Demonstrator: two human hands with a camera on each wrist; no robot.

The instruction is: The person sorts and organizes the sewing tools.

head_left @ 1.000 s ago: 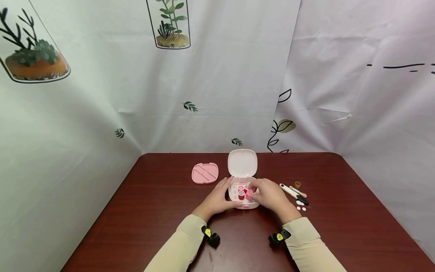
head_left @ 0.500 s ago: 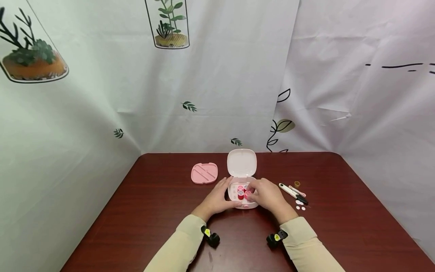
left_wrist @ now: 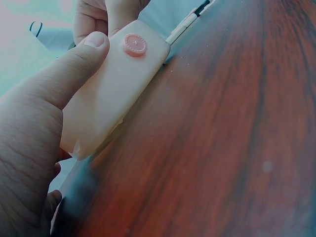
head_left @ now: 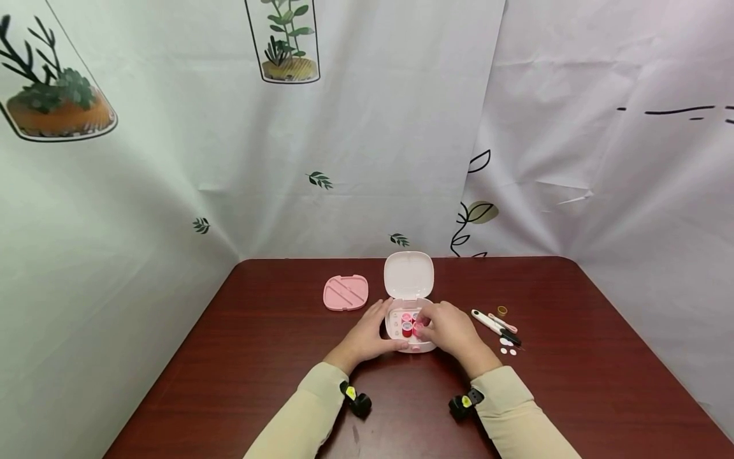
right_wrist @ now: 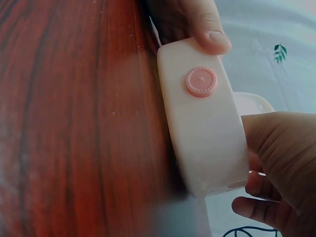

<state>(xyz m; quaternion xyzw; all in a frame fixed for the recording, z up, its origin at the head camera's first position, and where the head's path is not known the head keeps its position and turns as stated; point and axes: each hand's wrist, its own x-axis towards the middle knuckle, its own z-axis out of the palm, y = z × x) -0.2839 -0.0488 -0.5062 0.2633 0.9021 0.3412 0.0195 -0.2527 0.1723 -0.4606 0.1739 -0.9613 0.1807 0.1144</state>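
A small white-and-pink sewing box [head_left: 414, 347] stands with its white lid [head_left: 408, 274] raised. Its front wall, with a pink button-shaped catch [right_wrist: 201, 81], faces me in both wrist views. My left hand [head_left: 366, 335] grips the box's left side, thumb across the front wall and fingers round the back. Inside, several red and pink thread spools sit on a pegged tray; one is a red spool [head_left: 407, 329]. My right hand [head_left: 453, 328] reaches in from the right and pinches a pink thread spool [head_left: 418, 329] beside it. Its fingertips are hidden in the wrist views.
Left of the lid lies a pink divided tray [head_left: 345, 293]. To the right are a white-and-black slim tool [head_left: 496, 327], a small pink tool [head_left: 504, 324], a gold ring-like thimble [head_left: 502, 311] and several white buttons [head_left: 507, 347]. A fabric backdrop hangs behind the table.
My right hand has shifted slightly left over the box, bringing the pink spool closer to the red one. The left hand keeps its grip on the box.
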